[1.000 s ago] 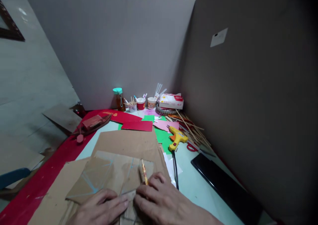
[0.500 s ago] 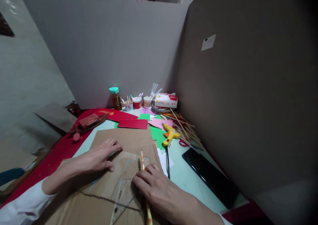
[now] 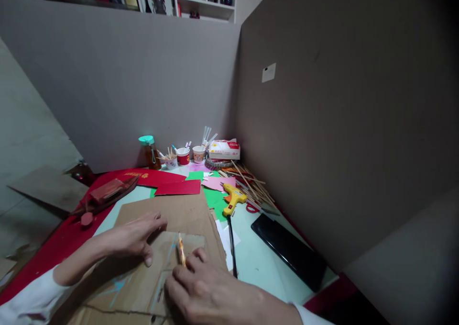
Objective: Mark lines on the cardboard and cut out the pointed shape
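My right hand (image 3: pixel 208 286) is closed around a patterned yellow-orange pencil (image 3: pixel 181 251), whose tip points away from me over the cardboard. My left hand (image 3: pixel 138 239) rests on the left part of that cardboard with its fingers stretched and the thumb apart. Beneath both hands lies a large brown cardboard sheet (image 3: pixel 179 210). On it is a smaller cardboard piece (image 3: pixel 143 286) with light blue marks, partly covered by my right hand. The lower end of the pencil is hidden by that hand.
Right of the cardboard are a yellow glue gun (image 3: pixel 234 200), red-handled scissors (image 3: pixel 253 208) and a black phone-like slab (image 3: pixel 289 251). Behind stand paper cups (image 3: pixel 183 156), a bottle (image 3: pixel 149 152), a tissue pack (image 3: pixel 224 150) and thin sticks (image 3: pixel 254 181). Grey partitions (image 3: pixel 143 76) enclose the back and right.
The camera view has swung to the right and tilted up slightly. My right hand has shifted left over the cardboard with the pencil. My left hand stays on the cardboard.
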Tool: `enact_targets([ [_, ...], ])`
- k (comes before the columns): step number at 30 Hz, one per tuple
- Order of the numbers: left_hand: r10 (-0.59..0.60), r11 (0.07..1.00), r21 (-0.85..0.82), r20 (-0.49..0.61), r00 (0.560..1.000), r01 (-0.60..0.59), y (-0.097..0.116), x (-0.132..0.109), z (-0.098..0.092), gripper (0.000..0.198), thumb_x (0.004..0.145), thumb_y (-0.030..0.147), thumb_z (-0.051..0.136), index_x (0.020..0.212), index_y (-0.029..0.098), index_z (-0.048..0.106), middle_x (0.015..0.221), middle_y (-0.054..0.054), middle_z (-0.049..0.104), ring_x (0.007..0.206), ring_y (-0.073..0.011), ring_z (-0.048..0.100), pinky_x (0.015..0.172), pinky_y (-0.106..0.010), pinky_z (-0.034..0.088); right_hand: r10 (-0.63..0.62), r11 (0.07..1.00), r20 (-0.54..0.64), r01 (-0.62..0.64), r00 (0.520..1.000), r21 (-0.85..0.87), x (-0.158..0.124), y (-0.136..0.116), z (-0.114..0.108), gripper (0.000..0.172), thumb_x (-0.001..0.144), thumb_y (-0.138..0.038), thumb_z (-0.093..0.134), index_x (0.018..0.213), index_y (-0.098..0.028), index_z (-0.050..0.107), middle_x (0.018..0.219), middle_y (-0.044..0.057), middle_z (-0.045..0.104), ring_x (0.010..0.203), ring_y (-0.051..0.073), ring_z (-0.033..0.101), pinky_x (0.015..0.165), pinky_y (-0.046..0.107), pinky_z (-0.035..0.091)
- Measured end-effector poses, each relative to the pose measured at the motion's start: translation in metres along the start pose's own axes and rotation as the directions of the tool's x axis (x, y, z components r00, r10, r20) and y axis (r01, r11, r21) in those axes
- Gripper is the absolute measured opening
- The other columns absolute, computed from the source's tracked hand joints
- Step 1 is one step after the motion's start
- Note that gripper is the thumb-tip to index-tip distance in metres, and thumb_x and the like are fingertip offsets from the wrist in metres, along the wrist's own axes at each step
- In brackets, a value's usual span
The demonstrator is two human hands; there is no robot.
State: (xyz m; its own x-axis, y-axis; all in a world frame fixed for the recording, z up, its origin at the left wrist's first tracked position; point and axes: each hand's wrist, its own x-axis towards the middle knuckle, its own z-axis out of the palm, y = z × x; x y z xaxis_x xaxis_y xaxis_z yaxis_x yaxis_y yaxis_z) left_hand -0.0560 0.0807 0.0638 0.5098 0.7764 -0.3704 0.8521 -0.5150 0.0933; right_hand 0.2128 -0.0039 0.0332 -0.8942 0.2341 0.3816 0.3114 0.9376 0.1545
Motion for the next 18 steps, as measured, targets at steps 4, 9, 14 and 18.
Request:
enact_targets([
  [4, -0.001, 1.000, -0.002, 0.035, 0.999, 0.001, 0.006, 0.002, -0.006, 0.033, 0.095, 0.039, 0.072, 0.117, 0.017, 0.064, 0.119, -0.008, 0.066, 0.105, -0.0250, 0.066, 0.090, -0.046, 0.058, -0.091, 0.991, -0.066, 0.084, 0.994, -0.105, 0.005, -0.005, -0.001, 0.022, 0.104, -0.017, 0.043, 0.104, -0.006, 0.063, 0.090, 0.012, 0.068, 0.086, 0.031, 0.065, 0.076, 0.044, 0.045],
  [9, -0.021, 1.000, -0.011, 0.072, 0.997, 0.021, 0.014, 0.004, -0.016, 0.033, 0.095, 0.039, 0.071, 0.118, 0.017, 0.064, 0.118, -0.008, 0.067, 0.104, -0.0245, 0.067, 0.089, -0.045, 0.058, -0.150, 0.976, -0.133, 0.125, 0.980, -0.179, 0.006, 0.001, 0.006, 0.020, 0.100, -0.014, 0.049, 0.106, -0.003, 0.065, 0.092, 0.014, 0.069, 0.089, 0.031, 0.066, 0.085, 0.046, 0.043],
  [14, -0.031, 0.997, -0.067, 0.087, 0.996, 0.037, 0.009, 0.006, -0.021, 0.032, 0.097, 0.041, 0.069, 0.117, 0.017, 0.065, 0.110, -0.006, 0.069, 0.098, -0.0232, 0.068, 0.087, -0.045, 0.059, -0.045, 0.984, -0.203, 0.009, 0.978, -0.176, 0.010, 0.008, 0.010, 0.012, 0.096, -0.015, 0.055, 0.099, -0.009, 0.065, 0.083, 0.007, 0.066, 0.074, 0.023, 0.059, 0.071, 0.039, 0.045],
  [18, 0.035, 0.977, -0.213, 0.067, 0.997, -0.020, -0.008, 0.003, -0.029, 0.029, 0.096, 0.041, 0.070, 0.112, 0.016, 0.066, 0.106, -0.005, 0.070, 0.093, -0.0217, 0.069, 0.084, -0.042, 0.059, 0.178, 0.956, -0.246, -0.227, 0.953, -0.187, 0.002, 0.038, -0.010, 0.008, 0.097, -0.014, 0.057, 0.100, -0.014, 0.064, 0.085, 0.002, 0.065, 0.075, 0.019, 0.059, 0.073, 0.036, 0.051],
])
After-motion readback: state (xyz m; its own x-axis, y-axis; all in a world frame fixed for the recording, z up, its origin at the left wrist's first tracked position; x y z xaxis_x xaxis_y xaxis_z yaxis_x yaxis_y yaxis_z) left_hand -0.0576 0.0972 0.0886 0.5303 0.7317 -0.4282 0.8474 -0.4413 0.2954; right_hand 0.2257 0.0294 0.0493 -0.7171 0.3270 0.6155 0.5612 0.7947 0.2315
